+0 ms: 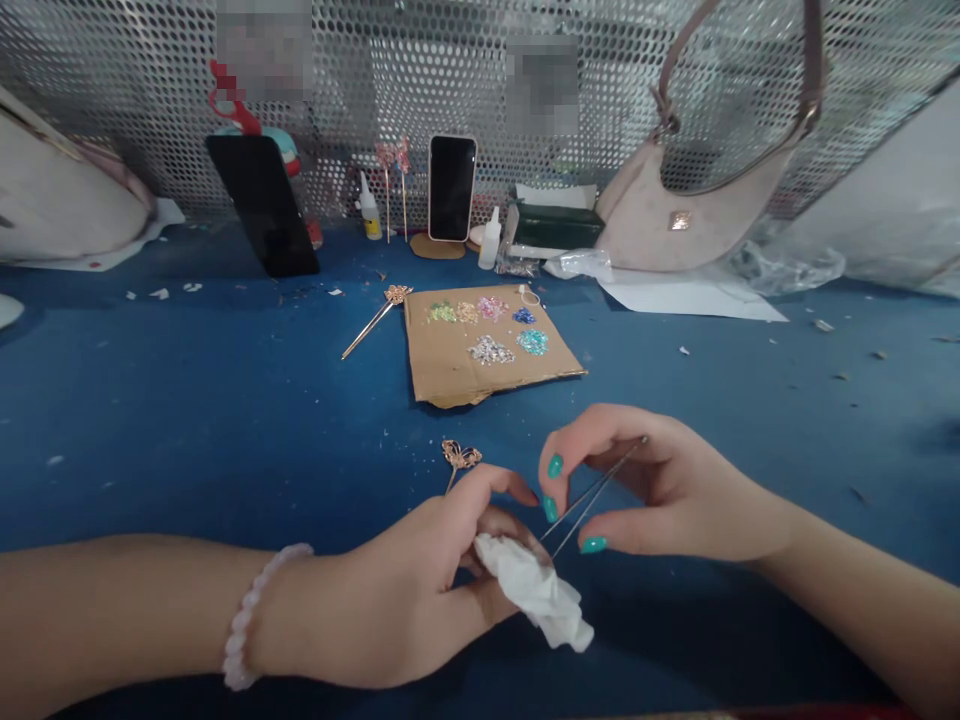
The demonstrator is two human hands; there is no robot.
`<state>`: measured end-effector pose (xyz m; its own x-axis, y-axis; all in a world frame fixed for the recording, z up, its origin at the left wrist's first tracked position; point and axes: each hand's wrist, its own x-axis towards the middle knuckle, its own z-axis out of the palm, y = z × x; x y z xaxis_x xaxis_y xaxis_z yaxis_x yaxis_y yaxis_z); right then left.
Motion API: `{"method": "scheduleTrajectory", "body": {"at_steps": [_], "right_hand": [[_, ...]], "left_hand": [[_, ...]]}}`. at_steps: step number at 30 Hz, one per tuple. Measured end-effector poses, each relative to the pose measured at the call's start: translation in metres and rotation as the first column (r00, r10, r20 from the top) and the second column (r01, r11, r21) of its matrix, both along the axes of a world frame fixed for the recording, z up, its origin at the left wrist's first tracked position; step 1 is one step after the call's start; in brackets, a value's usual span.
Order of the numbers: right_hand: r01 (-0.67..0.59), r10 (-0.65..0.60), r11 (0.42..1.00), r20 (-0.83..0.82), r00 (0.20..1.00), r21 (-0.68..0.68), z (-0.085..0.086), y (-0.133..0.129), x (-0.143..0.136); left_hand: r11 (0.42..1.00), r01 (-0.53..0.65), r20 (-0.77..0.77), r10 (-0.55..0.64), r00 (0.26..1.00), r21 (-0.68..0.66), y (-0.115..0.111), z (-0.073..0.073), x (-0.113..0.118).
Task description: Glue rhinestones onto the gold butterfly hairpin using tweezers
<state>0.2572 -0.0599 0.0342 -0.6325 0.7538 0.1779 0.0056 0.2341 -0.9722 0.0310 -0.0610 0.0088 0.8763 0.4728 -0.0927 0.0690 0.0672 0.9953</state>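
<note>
My left hand (420, 575), with a pale beaded bracelet at the wrist, is closed round a crumpled white tissue (536, 590). In my right hand (652, 490) are thin metal tweezers (592, 500), their tips pointing down-left to the tissue and the left fingertips. Whether the tips touch anything is too small to tell. Just beyond the left hand lies a gold butterfly hairpin (460, 456), its stem partly hidden by that hand. Farther off, a cardboard piece (442, 370) bears small heaps of coloured gems, and a second gold hairpin (379, 317) lies at its left.
Along the back stand a black phone or tablet (264, 205), a smaller phone (452, 188), glue bottles (490, 240) and a dark green box (559, 227). A pale handbag (675, 215) rests at the back right. Behind them is a perforated metal panel (360, 100).
</note>
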Motion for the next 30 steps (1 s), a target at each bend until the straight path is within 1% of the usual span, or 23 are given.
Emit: {"method": "scheduleTrajectory", "body": {"at_steps": [2,4,7,10,13,15,17,19,22,26,30], "right_hand": [[-0.013,0.011,0.999,-0.039,0.999,-0.042,-0.003,-0.001,-0.001],[-0.001,-0.004,0.997,-0.063,0.998,-0.075,-0.005,-0.001,-0.003],[0.055,-0.071,0.985,-0.097,0.993,-0.166,-0.006,0.001,-0.006],[0.114,-0.157,0.958,-0.147,0.977,-0.265,-0.007,0.005,-0.006],[0.182,-0.247,0.938,-0.2,0.948,-0.295,-0.01,0.009,-0.003],[0.217,-0.288,0.93,-0.22,0.932,-0.297,-0.012,0.012,0.0],[0.232,-0.304,0.924,-0.216,0.928,-0.305,-0.013,0.012,0.001],[0.234,-0.303,0.921,-0.197,0.932,-0.311,-0.013,0.012,0.0],[0.235,-0.297,0.923,-0.176,0.939,-0.306,-0.012,0.011,-0.003],[0.239,-0.289,0.929,-0.152,0.945,-0.283,-0.01,0.009,-0.005],[0.243,-0.279,0.935,-0.11,0.954,-0.26,-0.008,0.008,-0.005]], "left_hand": [[0.993,0.035,-0.009,-0.034,0.999,0.111,0.001,0.003,-0.002],[0.98,0.04,-0.014,-0.038,0.999,0.193,0.002,0.004,-0.002],[0.978,0.027,-0.032,-0.021,0.999,0.205,0.004,0.005,-0.001],[0.975,0.016,-0.05,-0.005,0.999,0.222,0.006,0.005,0.0],[0.964,0.034,-0.057,-0.02,0.998,0.265,0.007,0.003,0.0],[0.966,0.042,-0.066,-0.026,0.997,0.255,0.006,0.002,0.0],[0.973,0.026,-0.083,-0.007,0.996,0.231,0.006,0.0,0.0],[0.978,-0.011,-0.096,0.032,0.995,0.209,0.005,0.0,0.0],[0.984,-0.042,-0.101,0.06,0.993,0.175,0.004,0.0,0.001],[0.983,-0.061,-0.073,0.075,0.995,0.171,0.003,0.0,0.002],[0.983,-0.052,-0.064,0.064,0.996,0.175,0.005,0.0,0.002]]}}
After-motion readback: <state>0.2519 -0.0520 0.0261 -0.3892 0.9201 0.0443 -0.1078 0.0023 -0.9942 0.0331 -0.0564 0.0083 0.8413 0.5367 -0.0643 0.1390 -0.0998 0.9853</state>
